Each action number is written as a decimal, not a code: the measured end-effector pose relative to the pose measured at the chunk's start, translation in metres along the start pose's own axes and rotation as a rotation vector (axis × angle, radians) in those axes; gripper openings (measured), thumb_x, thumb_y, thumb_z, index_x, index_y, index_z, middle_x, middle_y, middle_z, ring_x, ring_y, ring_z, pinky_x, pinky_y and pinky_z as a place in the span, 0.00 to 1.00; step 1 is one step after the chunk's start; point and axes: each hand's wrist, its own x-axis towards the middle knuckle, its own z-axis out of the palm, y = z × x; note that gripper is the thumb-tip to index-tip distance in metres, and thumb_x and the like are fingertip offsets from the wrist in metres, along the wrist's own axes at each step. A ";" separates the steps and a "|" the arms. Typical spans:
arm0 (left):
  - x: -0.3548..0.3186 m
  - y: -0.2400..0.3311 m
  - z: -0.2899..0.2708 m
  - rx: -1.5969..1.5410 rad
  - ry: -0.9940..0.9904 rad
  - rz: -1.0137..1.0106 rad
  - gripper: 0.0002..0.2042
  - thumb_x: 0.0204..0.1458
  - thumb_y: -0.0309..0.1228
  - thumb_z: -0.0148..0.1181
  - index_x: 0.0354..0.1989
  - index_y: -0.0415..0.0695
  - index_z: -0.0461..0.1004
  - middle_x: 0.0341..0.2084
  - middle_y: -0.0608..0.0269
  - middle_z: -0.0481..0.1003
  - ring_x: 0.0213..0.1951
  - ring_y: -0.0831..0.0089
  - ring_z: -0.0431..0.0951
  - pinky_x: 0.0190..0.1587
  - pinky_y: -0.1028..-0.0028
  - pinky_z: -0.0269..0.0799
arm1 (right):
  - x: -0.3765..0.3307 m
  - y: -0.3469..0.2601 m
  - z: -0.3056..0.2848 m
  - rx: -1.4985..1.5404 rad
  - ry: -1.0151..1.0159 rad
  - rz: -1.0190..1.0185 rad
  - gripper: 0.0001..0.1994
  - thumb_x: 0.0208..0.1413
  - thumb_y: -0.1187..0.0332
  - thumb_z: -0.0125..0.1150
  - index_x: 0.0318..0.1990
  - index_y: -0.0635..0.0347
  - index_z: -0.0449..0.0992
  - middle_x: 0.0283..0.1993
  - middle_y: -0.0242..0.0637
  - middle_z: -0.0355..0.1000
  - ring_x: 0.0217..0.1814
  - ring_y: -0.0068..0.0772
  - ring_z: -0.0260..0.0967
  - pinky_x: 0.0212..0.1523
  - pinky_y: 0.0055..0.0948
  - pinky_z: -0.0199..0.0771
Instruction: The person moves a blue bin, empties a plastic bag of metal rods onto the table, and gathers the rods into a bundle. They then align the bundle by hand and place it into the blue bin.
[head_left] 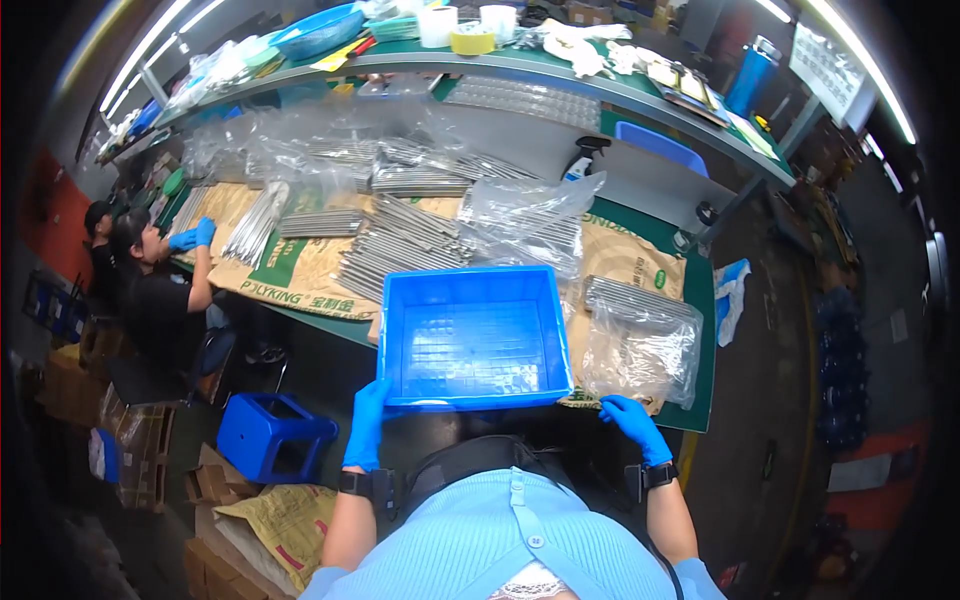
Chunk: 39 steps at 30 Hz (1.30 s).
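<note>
A blue plastic bin (474,398) sits in front of me at the table's near edge, with nothing visible inside. My left hand (368,422), in a blue glove, grips the bin's near left corner. My right hand (635,428), gloved too, is apart from the bin at the near edge of the table. Its fingers are loosely extended beside a clear plastic bag (640,355), holding nothing that I can see. Partly under that bag lies a bundle of metal rods (645,297). More metal rods (400,250) are piled just beyond the bin.
Brown paper sacking (625,255) covers parts of the green table (703,370). A shelf (640,95) crosses above the far side, near a spray bottle (583,160). At left sits a co-worker (160,300) in blue gloves; a blue stool (270,437) stands nearer me.
</note>
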 end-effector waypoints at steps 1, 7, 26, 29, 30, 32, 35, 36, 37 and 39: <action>0.002 0.010 0.016 0.021 -0.028 -0.032 0.14 0.51 0.37 0.54 0.41 0.40 0.73 0.29 0.62 0.75 0.25 0.75 0.75 0.26 0.76 0.71 | -0.003 0.007 0.003 0.034 0.014 0.017 0.16 0.56 0.63 0.51 0.45 0.67 0.71 0.32 0.39 0.74 0.33 0.27 0.71 0.37 0.25 0.71; 0.011 -0.017 0.022 0.136 -0.112 0.021 0.14 0.52 0.33 0.52 0.43 0.38 0.72 0.31 0.62 0.75 0.29 0.75 0.75 0.30 0.75 0.72 | -0.024 0.044 0.003 0.214 0.081 0.125 0.16 0.56 0.63 0.51 0.45 0.67 0.71 0.32 0.40 0.74 0.32 0.28 0.71 0.36 0.26 0.71; 0.012 -0.086 -0.003 -0.468 0.055 0.031 0.15 0.46 0.22 0.53 0.45 0.34 0.70 0.36 0.57 0.75 0.35 0.69 0.75 0.39 0.71 0.71 | -0.004 0.041 0.014 0.132 -0.024 0.132 0.14 0.57 0.63 0.50 0.41 0.65 0.72 0.29 0.36 0.73 0.30 0.25 0.70 0.32 0.22 0.69; 0.007 -0.099 -0.031 -0.578 0.156 0.069 0.16 0.46 0.21 0.54 0.46 0.35 0.70 0.36 0.57 0.75 0.35 0.68 0.75 0.40 0.69 0.71 | 0.001 0.050 0.011 0.145 -0.042 0.128 0.14 0.57 0.63 0.50 0.42 0.65 0.72 0.28 0.35 0.73 0.30 0.25 0.70 0.32 0.21 0.69; 0.008 -0.104 -0.044 -0.598 0.206 0.078 0.15 0.46 0.22 0.53 0.45 0.35 0.70 0.36 0.57 0.74 0.36 0.68 0.75 0.40 0.68 0.71 | 0.004 0.050 0.012 0.152 -0.044 0.127 0.14 0.57 0.63 0.50 0.42 0.65 0.72 0.28 0.35 0.73 0.29 0.24 0.70 0.31 0.21 0.69; 0.010 -0.111 -0.071 -0.634 0.300 0.095 0.14 0.47 0.24 0.53 0.44 0.37 0.71 0.37 0.58 0.74 0.37 0.68 0.75 0.41 0.67 0.71 | 0.006 0.051 0.010 0.157 -0.052 0.111 0.14 0.57 0.64 0.50 0.42 0.65 0.72 0.28 0.35 0.73 0.29 0.24 0.70 0.31 0.21 0.69; 0.022 -0.107 -0.118 -0.649 0.341 0.145 0.13 0.47 0.26 0.51 0.43 0.39 0.71 0.37 0.58 0.74 0.37 0.67 0.74 0.40 0.66 0.72 | 0.007 0.051 0.010 0.168 -0.025 0.098 0.13 0.57 0.64 0.51 0.43 0.65 0.72 0.28 0.35 0.73 0.29 0.24 0.70 0.30 0.20 0.69; 0.028 -0.102 -0.133 -0.658 0.351 0.168 0.13 0.48 0.27 0.50 0.42 0.40 0.71 0.37 0.59 0.74 0.37 0.67 0.74 0.39 0.65 0.73 | 0.007 0.051 0.010 0.162 -0.030 0.105 0.13 0.57 0.64 0.50 0.43 0.65 0.72 0.28 0.36 0.73 0.29 0.24 0.70 0.31 0.21 0.69; 0.035 -0.097 -0.148 -0.476 0.391 0.268 0.12 0.48 0.29 0.49 0.41 0.41 0.72 0.37 0.59 0.73 0.37 0.66 0.74 0.37 0.64 0.73 | 0.007 0.051 0.010 0.156 -0.034 0.113 0.13 0.57 0.65 0.50 0.43 0.65 0.72 0.28 0.36 0.73 0.29 0.24 0.70 0.31 0.21 0.70; 0.057 -0.085 -0.180 -0.280 0.468 0.389 0.11 0.49 0.26 0.46 0.40 0.40 0.72 0.36 0.56 0.73 0.37 0.64 0.74 0.37 0.64 0.74 | 0.004 0.051 0.012 0.151 -0.034 0.125 0.13 0.57 0.65 0.50 0.43 0.66 0.72 0.28 0.36 0.73 0.29 0.24 0.70 0.31 0.22 0.70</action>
